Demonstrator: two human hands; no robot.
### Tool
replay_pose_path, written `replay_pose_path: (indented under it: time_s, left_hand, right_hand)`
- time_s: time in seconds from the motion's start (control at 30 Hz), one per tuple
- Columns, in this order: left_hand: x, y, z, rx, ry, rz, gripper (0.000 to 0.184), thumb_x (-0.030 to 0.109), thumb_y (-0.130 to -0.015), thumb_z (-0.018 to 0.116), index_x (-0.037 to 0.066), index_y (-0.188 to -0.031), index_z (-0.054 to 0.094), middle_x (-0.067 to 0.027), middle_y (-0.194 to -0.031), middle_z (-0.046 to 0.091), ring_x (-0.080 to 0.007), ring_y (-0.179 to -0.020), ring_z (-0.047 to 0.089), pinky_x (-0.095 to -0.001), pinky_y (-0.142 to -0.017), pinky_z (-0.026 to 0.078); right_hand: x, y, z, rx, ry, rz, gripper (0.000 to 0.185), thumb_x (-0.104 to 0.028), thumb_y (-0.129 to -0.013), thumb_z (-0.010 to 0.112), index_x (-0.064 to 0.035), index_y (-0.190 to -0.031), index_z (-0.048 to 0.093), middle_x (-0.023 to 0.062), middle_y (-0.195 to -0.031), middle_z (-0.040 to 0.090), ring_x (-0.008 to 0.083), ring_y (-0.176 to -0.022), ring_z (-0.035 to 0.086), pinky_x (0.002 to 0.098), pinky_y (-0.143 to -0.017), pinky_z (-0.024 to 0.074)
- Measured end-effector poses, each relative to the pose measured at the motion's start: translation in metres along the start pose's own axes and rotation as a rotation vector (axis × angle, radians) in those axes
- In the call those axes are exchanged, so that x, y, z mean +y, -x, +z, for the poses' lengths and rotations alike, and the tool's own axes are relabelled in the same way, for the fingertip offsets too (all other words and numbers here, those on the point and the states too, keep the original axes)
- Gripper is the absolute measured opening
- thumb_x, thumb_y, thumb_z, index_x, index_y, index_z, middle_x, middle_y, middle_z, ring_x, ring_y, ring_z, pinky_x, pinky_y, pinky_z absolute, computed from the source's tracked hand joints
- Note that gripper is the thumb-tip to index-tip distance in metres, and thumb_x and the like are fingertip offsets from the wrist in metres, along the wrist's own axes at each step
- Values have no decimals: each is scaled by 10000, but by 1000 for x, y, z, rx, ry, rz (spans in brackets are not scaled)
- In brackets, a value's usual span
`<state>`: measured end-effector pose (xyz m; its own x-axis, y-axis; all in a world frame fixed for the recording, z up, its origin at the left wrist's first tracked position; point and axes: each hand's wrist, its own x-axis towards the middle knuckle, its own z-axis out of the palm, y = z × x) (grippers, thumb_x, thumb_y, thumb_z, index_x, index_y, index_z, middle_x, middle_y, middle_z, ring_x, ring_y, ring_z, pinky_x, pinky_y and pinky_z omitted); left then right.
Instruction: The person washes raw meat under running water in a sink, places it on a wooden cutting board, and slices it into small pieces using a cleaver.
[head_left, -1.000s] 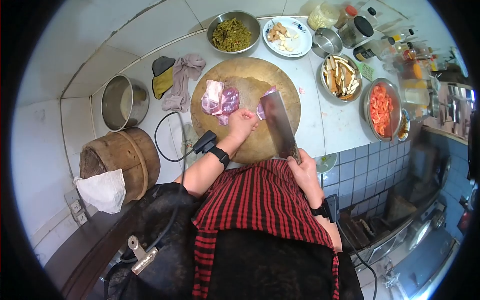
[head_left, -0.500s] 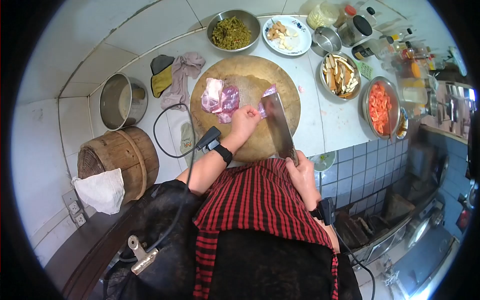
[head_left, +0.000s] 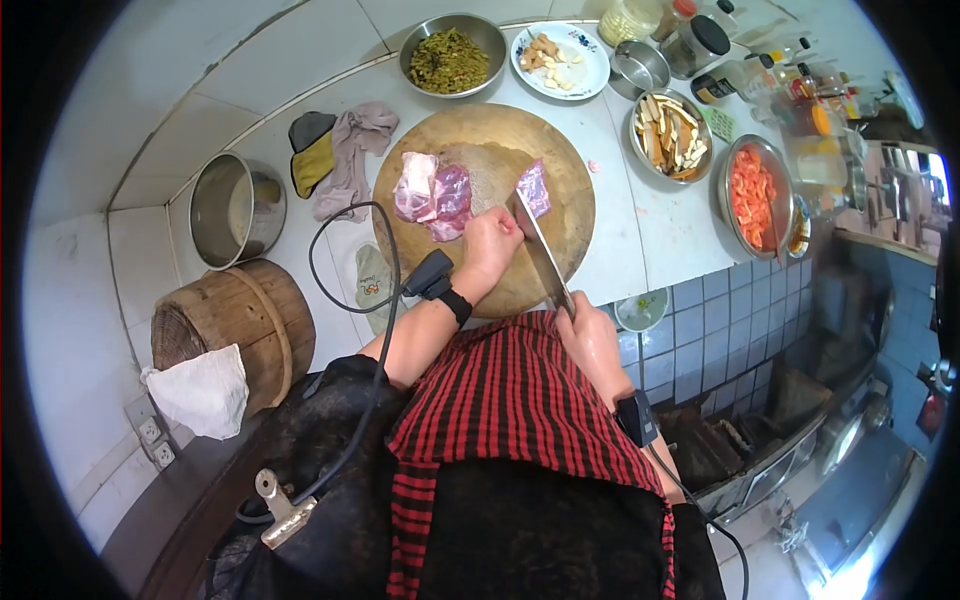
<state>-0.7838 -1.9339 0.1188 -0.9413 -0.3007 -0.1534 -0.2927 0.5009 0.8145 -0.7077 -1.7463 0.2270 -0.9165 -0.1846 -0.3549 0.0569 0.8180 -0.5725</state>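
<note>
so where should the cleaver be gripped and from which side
Probably take the cleaver by its handle, coming from the person's near right: that end points back toward the body, where the right hand holds it. The blade stretches away over the chopping board towards the small meat piece, so is best avoided.

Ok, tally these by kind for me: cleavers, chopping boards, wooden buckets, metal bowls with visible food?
Cleavers: 1
Chopping boards: 1
Wooden buckets: 1
Metal bowls with visible food: 3
Total: 6
</note>
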Motion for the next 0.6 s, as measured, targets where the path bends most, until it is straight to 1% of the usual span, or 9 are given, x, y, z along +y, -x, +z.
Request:
replay_pose_path:
  time_s: [0.03, 0.1, 0.13, 0.23, 0.3, 0.33, 0.4, 0.53, 0.6]
  left_hand:
    - [-3, -1, 2, -3, 0, 3, 76, 82, -695, 710, 45, -709, 645, -150, -669, 649, -314, -628, 652, -392, -615, 531]
    - [-5, -1, 3, 41, -45, 99, 117, 107, -722, 730, 19, -716, 653, -137, -619, 637, -243, -564, 634, -347, -585, 517]
    - [-4, 0, 2, 39, -46, 100, 117, 107, -722, 730, 19, -716, 653, -137, -619, 637, -243, -564, 634, -347, -585, 517]
    - [0, 2, -5, 25, 7, 36, 84, 84, -694, 710, 40, -706, 638, -149, -662, 644, -301, -621, 648, -389, -611, 526]
    - [0, 1, -8, 5, 109, -37, 85, 74, -699, 711, 41, -714, 635, -110, -633, 629, -232, -586, 629, -346, -591, 516]
    - [-3, 0, -9, 4, 110, -37, 85, 74, -699, 711, 41, -714, 635, -110, -633, 629, -232, -586, 629, -346, -591, 516]
    - [-11, -2, -11, -43, 133, -119, 80, 53, -704, 709, 46, -716, 630, -55, -616, 612, -150, -576, 602, -297, -577, 503]
    - [-7, 3, -31, -29, 127, -122, 84, 40, -703, 713, 43, -717, 630, -38, -607, 605, -120, -579, 597, -284, -569, 499]
    - [-16, 4, -35, -198, 417, -363, 84, 33, -714, 707, 32, -778, 654, -42, -651, 616, -95, -573, 584, -283, -552, 493]
  right_hand:
    - [-5, -8, 3, 3, 0, 3, 175, -191, -905, 571, -22, -927, 532, 266, -696, 615, 479, -709, 611, 556, -628, 470]
    - [-15, -22, 10, 33, 91, -38, 179, -173, -899, 561, -7, -929, 501, 277, -698, 618, 490, -704, 611, 572, -640, 473]
    - [-16, -24, 12, 34, 90, -37, 179, -173, -899, 561, -7, -929, 501, 277, -698, 618, 490, -704, 611, 572, -640, 473]
    - [-15, -22, 12, -3, 59, 32, 182, -168, -903, 573, -3, -952, 514, 302, -741, 614, 515, -748, 597, 581, -669, 471]
    - [4, 2, 3, -82, 115, 58, 180, -166, -893, 554, -5, -952, 498, 285, -713, 621, 502, -722, 610, 593, -671, 471]
    - [9, 13, -4, -82, 116, 58, 180, -166, -893, 554, -5, -952, 498, 285, -713, 621, 502, -722, 610, 593, -671, 471]
    - [15, 33, -19, -160, 96, 140, 181, -169, -903, 550, -4, -963, 505, 289, -737, 622, 502, -756, 608, 589, -688, 470]
    - [26, 42, -31, -130, 50, 120, 204, -186, -913, 557, 3, -988, 538, 291, -771, 617, 500, -785, 601, 553, -686, 473]
    - [24, 41, -43, -76, -242, 124, 220, -201, -914, 572, 5, -992, 572, 292, -790, 609, 501, -800, 593, 515, -679, 473]
